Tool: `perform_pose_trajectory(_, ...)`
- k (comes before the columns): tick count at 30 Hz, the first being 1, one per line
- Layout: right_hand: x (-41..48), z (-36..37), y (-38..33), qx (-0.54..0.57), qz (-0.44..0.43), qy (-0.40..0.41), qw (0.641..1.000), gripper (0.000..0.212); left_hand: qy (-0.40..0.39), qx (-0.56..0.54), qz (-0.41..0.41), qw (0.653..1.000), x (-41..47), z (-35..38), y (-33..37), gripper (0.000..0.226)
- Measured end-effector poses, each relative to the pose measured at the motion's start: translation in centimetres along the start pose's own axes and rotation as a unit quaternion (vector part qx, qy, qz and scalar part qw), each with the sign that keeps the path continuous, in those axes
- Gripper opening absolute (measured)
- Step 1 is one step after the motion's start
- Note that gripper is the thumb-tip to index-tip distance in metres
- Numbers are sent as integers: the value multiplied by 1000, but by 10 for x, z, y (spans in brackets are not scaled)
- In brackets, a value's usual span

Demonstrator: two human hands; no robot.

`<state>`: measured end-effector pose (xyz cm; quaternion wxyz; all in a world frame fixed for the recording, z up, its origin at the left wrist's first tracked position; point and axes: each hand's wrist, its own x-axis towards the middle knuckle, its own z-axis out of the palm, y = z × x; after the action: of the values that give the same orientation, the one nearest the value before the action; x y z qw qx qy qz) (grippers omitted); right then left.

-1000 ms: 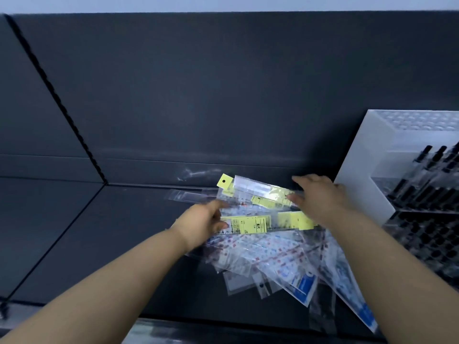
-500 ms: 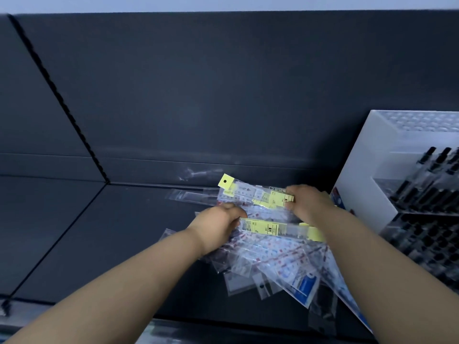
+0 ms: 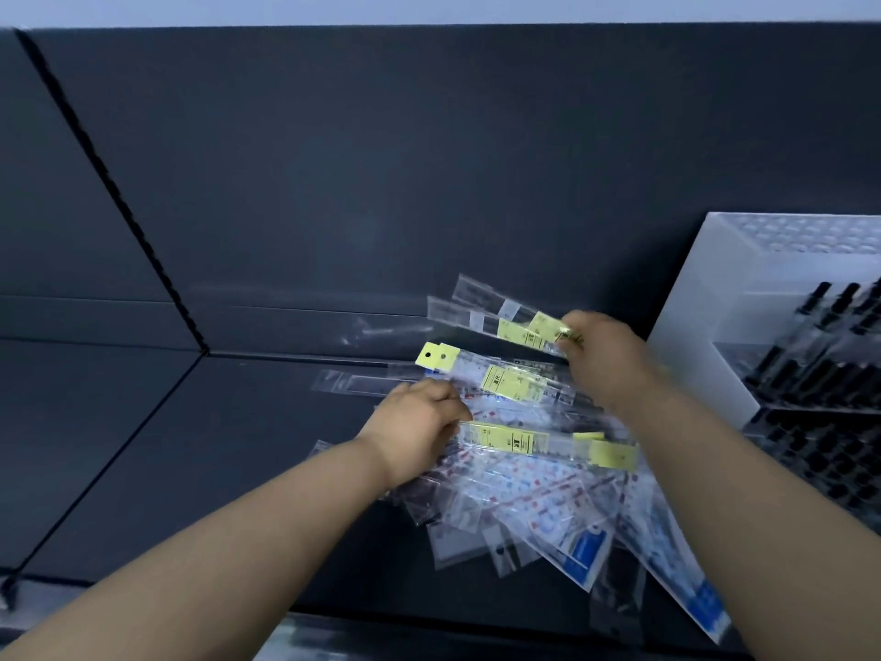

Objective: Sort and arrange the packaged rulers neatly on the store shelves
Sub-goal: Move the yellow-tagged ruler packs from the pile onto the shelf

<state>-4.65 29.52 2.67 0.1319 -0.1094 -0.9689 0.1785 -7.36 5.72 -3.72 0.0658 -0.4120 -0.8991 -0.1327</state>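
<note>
A loose pile of packaged rulers in clear sleeves lies on the dark shelf. My right hand pinches two yellow-labelled ruler packs by their right ends and holds them above the pile, slanting up to the left. My left hand grips the left end of another yellow-labelled ruler pack that rests across the pile. A third yellow-tagged pack lies between the two hands on top of the pile.
A white plastic display rack filled with black pens stands at the right, close to my right hand. The shelf's dark back panel rises behind the pile. A seam divides this shelf from the one at left.
My right hand has lifted two yellow-labelled packs up and away from the pile. My left hand has closed on the end of the lower yellow-labelled pack.
</note>
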Motion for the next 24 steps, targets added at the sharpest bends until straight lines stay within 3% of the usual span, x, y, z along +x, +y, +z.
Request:
perform_pose_trajectory(3,-1,-12,-7,55,-18,-1,998,10,37,58,42,997,-1,-4,2,27)
perform_pose_trajectory(5,-2,-17,-12,102,-24,-84,991,8,69,116,80,988,-1,-5,3,26)
perform_pose_trajectory(8,-6,-7,-17,33,-35,-218,975,23,92,177,141,970,-5,-4,6,20)
perform_pose_trajectory(11,-17,11,-20,-12,-57,-290,955,17,45,183,85,978,-4,-7,9,31)
perform_pose_trajectory(14,-30,17,-20,24,-50,-316,947,36,-67,168,-7,983,2,-11,10,36)
perform_pose_trajectory(17,-40,20,-18,-12,-49,-327,944,61,-131,186,-47,973,9,-10,8,46)
perform_pose_trajectory(20,-46,29,-17,-64,-95,-293,949,47,-114,157,-56,979,10,-9,10,52)
perform_pose_trajectory(24,-49,22,-17,-92,-162,-143,972,34,-54,78,-46,994,8,-17,10,47)
